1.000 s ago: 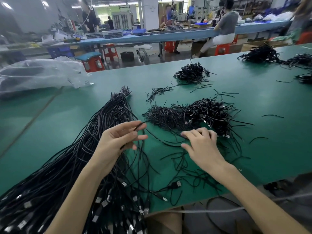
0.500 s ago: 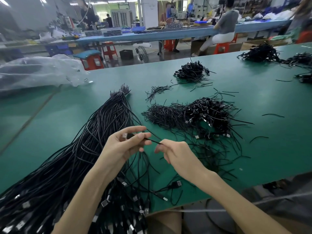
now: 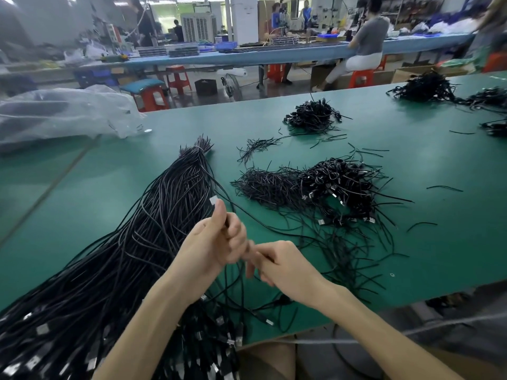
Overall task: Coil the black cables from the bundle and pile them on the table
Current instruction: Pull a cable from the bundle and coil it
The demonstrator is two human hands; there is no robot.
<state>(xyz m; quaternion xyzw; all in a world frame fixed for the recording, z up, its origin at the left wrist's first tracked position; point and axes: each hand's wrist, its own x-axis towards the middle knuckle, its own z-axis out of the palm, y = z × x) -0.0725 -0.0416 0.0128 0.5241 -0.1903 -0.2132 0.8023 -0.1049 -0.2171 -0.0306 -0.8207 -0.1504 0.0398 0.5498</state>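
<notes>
Two hands on one cable near the table's front edge
The left hand [image 3: 214, 242] pinched a black cable [image 3: 213, 201] just below its plug; the right hand [image 3: 285, 267], blurred, curled its fingers round the same cable. The bundle [image 3: 137, 242] crowded their left, the coiled pile [image 3: 337, 185] lay beyond the right hand, with bare table [image 3: 452, 242] to its right

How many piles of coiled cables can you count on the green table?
5. The centre pile; the farther pile beyond it; three far-right piles, the nearest one cut by the frame edge. More may lie out of view.
</notes>
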